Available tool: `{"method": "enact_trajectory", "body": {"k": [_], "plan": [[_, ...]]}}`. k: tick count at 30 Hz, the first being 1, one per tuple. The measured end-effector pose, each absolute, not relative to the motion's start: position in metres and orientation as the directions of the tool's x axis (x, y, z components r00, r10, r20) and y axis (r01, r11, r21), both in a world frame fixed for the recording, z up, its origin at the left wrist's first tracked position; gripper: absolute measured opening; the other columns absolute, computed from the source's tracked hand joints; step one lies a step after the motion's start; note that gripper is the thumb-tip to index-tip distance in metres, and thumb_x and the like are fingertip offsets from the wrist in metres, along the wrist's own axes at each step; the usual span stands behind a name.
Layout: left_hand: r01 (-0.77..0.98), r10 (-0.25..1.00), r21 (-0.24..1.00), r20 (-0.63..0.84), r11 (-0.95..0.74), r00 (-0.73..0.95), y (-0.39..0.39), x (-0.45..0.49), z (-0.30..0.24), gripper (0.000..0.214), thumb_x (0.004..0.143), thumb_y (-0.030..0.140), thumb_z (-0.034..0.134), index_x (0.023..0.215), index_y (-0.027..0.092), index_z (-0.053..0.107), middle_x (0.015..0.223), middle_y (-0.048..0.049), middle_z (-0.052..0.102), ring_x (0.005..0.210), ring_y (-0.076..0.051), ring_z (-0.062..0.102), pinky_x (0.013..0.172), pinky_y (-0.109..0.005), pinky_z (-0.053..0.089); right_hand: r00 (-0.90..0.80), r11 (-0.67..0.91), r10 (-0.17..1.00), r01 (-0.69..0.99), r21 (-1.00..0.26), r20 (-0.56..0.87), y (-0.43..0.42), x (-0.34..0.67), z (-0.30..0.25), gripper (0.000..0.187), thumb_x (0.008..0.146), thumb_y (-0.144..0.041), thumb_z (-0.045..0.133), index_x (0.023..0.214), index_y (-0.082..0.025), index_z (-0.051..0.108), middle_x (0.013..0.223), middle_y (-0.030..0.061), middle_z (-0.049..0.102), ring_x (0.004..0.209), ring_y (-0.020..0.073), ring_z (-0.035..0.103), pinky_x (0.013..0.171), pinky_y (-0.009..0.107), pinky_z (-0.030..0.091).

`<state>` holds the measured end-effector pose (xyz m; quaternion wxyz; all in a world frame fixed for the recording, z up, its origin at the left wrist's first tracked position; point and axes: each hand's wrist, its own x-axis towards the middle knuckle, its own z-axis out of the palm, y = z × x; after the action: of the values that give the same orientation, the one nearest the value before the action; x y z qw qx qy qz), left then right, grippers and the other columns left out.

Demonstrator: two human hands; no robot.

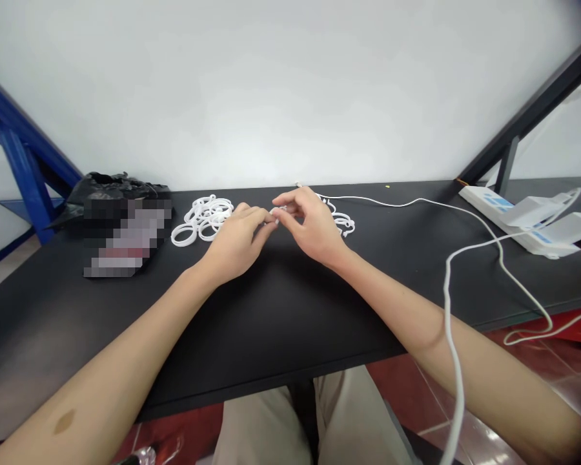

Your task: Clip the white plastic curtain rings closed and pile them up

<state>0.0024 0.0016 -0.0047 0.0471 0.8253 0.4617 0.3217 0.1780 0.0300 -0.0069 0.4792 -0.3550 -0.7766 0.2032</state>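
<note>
Above the middle of the black table, my left hand (242,236) and my right hand (312,223) meet at the fingertips. Both pinch a small white piece (277,212), mostly hidden by the fingers, so its exact kind cannot be made out. Just left of my left hand lies a pile of white rings (208,216), some with small tabs. Partly covered by my right hand, a second group of white looped pieces (343,223) rests on the table.
A black plastic bag (111,185) and a blurred-out flat item (126,242) lie on the left of the black table (281,323). White boxes (518,223) stand at the right. A white cable (448,271) runs across the right side and over my right forearm.
</note>
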Motion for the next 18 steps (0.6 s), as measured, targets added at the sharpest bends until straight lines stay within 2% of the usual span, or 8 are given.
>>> {"method": "enact_trajectory", "body": {"k": [4, 9, 18], "plan": [[0.706, 0.833, 0.476, 0.458, -0.524, 0.31, -0.0029, 0.0072, -0.0015, 0.023, 0.099, 0.03, 0.043, 0.084, 0.021, 0.057, 0.081, -0.0016, 0.065, 0.08, -0.019, 0.055, 0.074, -0.032, 0.044, -0.243, 0.585, 0.811, 0.372, -0.721, 0.533, 0.0305, 0.1772, -0.0083, 0.014, 0.092, -0.032, 0.061, 0.087, -0.02, 0.067, 0.084, 0.0011, 0.066, 0.076, 0.0138, 0.063, 0.075, 0.03, 0.052], [0.71, 0.845, 0.495, 0.455, -0.501, 0.279, -0.0032, 0.007, -0.0014, 0.024, 0.1, 0.031, 0.04, 0.085, 0.022, 0.056, 0.084, -0.0018, 0.065, 0.082, -0.019, 0.056, 0.075, -0.032, 0.044, -0.201, 0.459, 0.886, 0.261, -0.849, 0.417, 0.0277, 0.1747, -0.008, 0.019, 0.091, -0.039, 0.063, 0.088, -0.02, 0.065, 0.076, -0.0013, 0.068, 0.069, 0.0128, 0.066, 0.07, 0.028, 0.053], [0.686, 0.835, 0.499, 0.45, -0.53, 0.317, -0.0081, 0.0117, 0.0012, 0.02, 0.098, 0.035, 0.045, 0.09, 0.023, 0.06, 0.077, 0.0005, 0.065, 0.08, -0.019, 0.056, 0.072, -0.031, 0.044, -0.208, 0.492, 0.868, 0.245, -0.835, 0.451, 0.0242, 0.1735, -0.0046, 0.02, 0.093, -0.034, 0.059, 0.079, -0.021, 0.058, 0.068, -0.0035, 0.065, 0.063, 0.0113, 0.063, 0.067, 0.025, 0.051]]}}
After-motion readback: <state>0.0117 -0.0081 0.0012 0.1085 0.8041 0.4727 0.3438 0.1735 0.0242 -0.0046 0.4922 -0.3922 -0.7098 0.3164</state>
